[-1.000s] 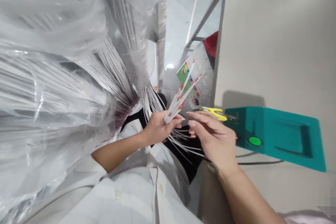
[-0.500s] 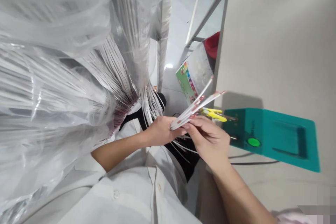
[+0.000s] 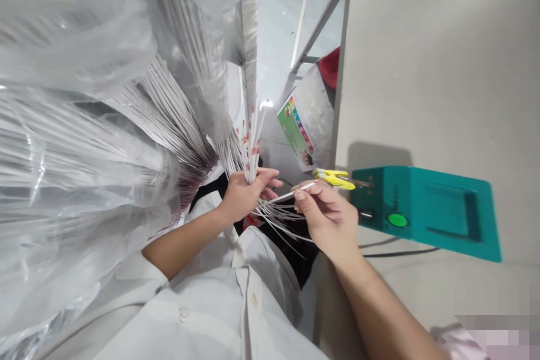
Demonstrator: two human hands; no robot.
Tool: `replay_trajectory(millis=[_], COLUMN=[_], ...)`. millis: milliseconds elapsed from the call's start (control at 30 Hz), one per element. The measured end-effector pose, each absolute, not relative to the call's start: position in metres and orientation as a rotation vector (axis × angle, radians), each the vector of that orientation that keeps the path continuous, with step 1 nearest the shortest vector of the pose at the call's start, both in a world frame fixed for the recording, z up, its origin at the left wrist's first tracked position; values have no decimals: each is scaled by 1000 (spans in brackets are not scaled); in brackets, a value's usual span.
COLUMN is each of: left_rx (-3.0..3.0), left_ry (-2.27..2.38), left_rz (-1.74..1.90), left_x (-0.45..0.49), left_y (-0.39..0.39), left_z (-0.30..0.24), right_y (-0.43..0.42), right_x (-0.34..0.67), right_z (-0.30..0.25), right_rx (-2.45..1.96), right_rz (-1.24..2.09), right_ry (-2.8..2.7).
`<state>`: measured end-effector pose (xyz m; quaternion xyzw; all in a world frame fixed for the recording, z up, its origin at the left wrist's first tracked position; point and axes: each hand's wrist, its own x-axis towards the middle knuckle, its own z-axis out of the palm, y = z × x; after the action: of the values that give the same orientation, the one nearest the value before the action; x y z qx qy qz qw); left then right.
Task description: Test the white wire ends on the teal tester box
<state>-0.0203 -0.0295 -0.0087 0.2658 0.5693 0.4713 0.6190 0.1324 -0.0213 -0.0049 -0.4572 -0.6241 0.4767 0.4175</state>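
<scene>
My left hand [image 3: 243, 196] is closed around a bundle of thin white wires [image 3: 252, 143] with reddish tips, which stand upright above the fist. Their loose tails fan out below, toward my lap. My right hand [image 3: 327, 216] pinches a single white wire [image 3: 291, 195] between thumb and fingers, its tip pointing right toward the teal machine [image 3: 426, 211]. That machine lies on the beige table and has a green button [image 3: 397, 219]. Yellow snips [image 3: 335, 178] lie at its left edge, just above my right hand.
Large clear plastic bags of white wires [image 3: 84, 124] fill the left side. A colourful carton [image 3: 297, 132] with a plastic bag and something red sits on the floor beyond. A metal frame leg [image 3: 337, 67] runs along the beige table [image 3: 422, 67]. A black cable trails from the machine.
The bundle in my left hand has swung from pointing right to standing upright. My right hand has drawn one wire out of it and now holds that wire apart.
</scene>
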Motion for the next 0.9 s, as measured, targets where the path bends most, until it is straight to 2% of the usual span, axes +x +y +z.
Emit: replay_trajectory(millis=[133,300,467,667,900], left_rx=[747,1029,1000,934,1145], left_ry=[1395,1280,1352,1390,1413], left_rz=[1150,1118,1171,1072,938], left_x=[-19,-16,-12,-9,-14], left_y=[-31,-36,-36,-39,-41], left_z=[-5,0,-2,-4,-10], right_y=[-22,-23,-22,-20,-22], right_x=[132,130,132,136,132], right_z=[-9,-7,-7,-11,-3], right_rx=[-1110,-1109,-1149,-1163,-1128], right_rz=[1064,995,866,881,783], right_ry=[-1742,-1855,-1853,-1680,-1828])
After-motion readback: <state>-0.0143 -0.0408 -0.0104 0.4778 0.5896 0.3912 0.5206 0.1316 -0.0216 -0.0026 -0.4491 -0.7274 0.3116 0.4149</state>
